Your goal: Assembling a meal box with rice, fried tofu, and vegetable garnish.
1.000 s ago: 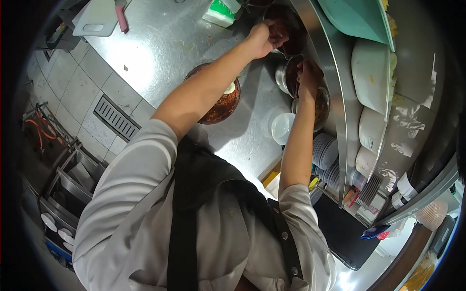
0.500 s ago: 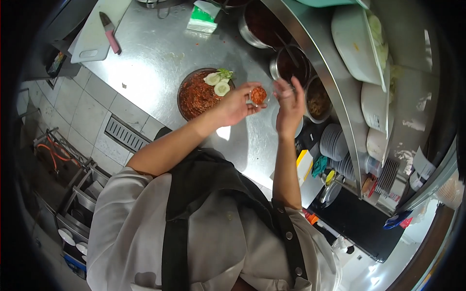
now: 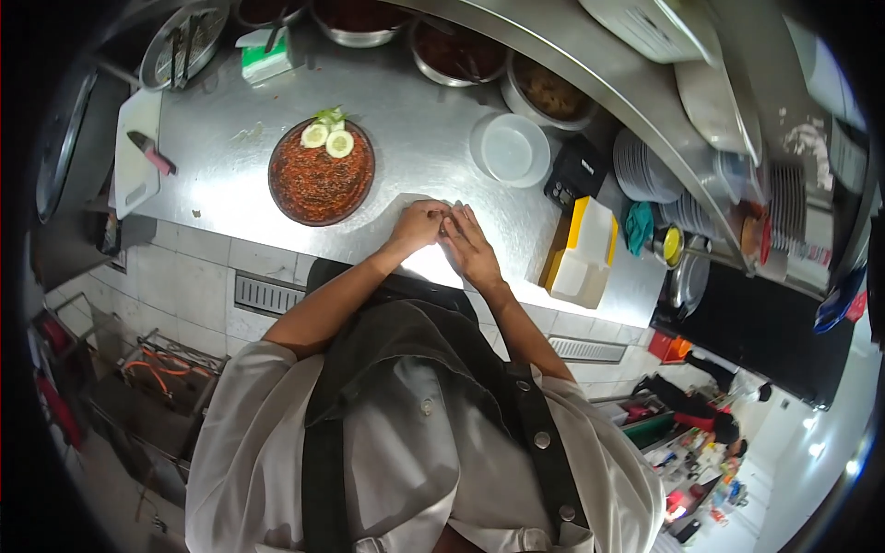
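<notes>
My left hand is closed near the front edge of the steel table, its fingers curled. The small clear cup of red sauce it held half a second ago is now hidden between my hands. Against it rests my right hand, fingers stretched out and touching the left hand's fingers. To the left, on the table, is a round dark plate spread with red, chunky sauce. Two cucumber slices and a green lettuce leaf lie at its far edge.
A clear round tub stands right of my hands, beside a black scale and an open yellow-and-white box. Metal pots line the back under a steel shelf. At far left, a knife lies on a white cutting board.
The view has turned, so the plate and pots appear shifted left. My hands have come together near the table's front edge; the right hand was raised apart before. The sauce cup has gone from sight.
</notes>
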Motion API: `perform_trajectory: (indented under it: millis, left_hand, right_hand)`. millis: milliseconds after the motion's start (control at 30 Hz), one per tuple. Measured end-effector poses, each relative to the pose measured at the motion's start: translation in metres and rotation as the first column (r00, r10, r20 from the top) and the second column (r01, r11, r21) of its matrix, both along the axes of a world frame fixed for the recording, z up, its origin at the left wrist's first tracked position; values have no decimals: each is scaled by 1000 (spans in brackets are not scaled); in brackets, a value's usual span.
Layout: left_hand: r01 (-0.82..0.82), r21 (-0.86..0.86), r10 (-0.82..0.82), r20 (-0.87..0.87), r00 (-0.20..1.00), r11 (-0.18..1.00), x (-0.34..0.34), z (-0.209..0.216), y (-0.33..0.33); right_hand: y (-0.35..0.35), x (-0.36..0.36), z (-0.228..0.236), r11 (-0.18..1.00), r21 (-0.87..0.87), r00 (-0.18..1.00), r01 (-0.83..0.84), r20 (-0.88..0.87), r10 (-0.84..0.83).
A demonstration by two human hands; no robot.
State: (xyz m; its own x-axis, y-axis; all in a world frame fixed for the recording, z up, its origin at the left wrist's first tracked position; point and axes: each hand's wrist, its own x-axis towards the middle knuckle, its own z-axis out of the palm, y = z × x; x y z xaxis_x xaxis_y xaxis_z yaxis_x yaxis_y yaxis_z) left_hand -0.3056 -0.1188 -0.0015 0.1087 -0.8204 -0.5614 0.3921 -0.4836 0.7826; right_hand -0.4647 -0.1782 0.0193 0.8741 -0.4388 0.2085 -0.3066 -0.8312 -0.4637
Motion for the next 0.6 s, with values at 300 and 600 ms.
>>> perform_trajectory:
  millis: [300, 600]
  left_hand:
    - [39, -61, -25, 209, 978, 997, -14, -5, 14]
    - [43, -138, 25, 457, 889, 989, -37, -2, 16]
  right_hand:
    - [-7, -43, -19, 992, 84, 981, -91, 176, 76]
    - [-19, -41, -29, 509, 795, 866, 328, -38, -499]
